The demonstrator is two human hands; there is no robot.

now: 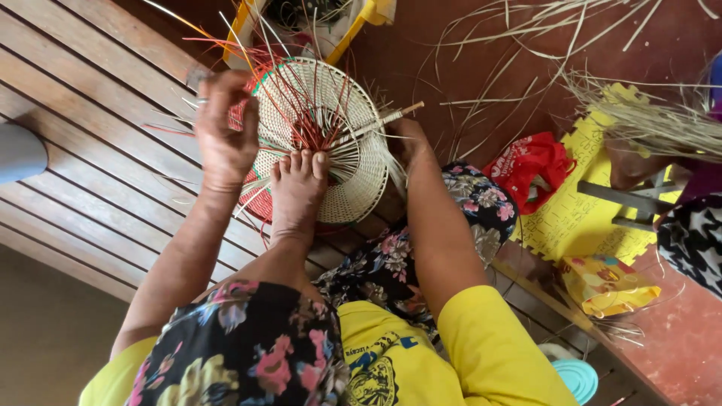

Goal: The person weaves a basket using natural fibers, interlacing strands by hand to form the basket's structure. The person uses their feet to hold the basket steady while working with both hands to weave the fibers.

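Note:
A round woven basket (353,128) of pale cane with red strands lies on its side on the wooden slat floor (90,135). A bare foot (297,192) presses on its rim and holds it steady. My left hand (224,131), with a ring on one finger, grips the left edge of the basket among the loose red strands (301,105). On the right side my right hand (406,139) is closed around a pale cane strip (380,122) that runs across the basket's face. The fingertips of that hand are hidden behind the weave.
A yellow-framed container (353,19) stands behind the basket. Loose dry straw (647,120) lies on the red floor and on a yellow foam mat (579,218). A red bag (530,165), a yellow printed pouch (605,282) and a teal lid (579,376) are to the right. Another person (692,218) sits at the far right.

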